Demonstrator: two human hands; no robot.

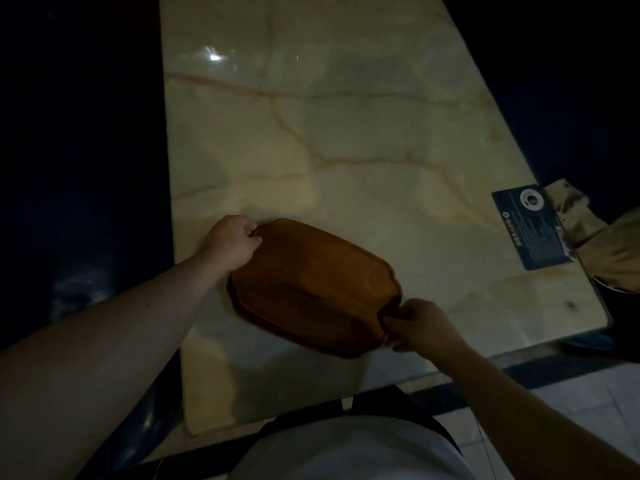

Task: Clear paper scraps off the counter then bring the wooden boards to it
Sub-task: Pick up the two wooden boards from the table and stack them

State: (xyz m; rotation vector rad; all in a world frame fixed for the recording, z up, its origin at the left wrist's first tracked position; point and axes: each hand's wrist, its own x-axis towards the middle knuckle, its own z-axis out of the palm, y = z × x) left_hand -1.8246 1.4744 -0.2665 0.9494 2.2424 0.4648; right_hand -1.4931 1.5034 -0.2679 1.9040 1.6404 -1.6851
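Our right hand (pixel 420 325) pinches the near end of the wooden boards (pixel 311 287), our left hand (pixel 233 242) grips the far end; they lie stacked on the marble tabletop (pixel 346 116). We should release evenly, edges aligned.

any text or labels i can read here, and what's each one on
Dark blue rectangular card at the right edge of the pale marble counter: a white round logo and lines of small white print, too blurred to read.
Stacked brown wooden boards, held by the left hand and right hand: no text visible.
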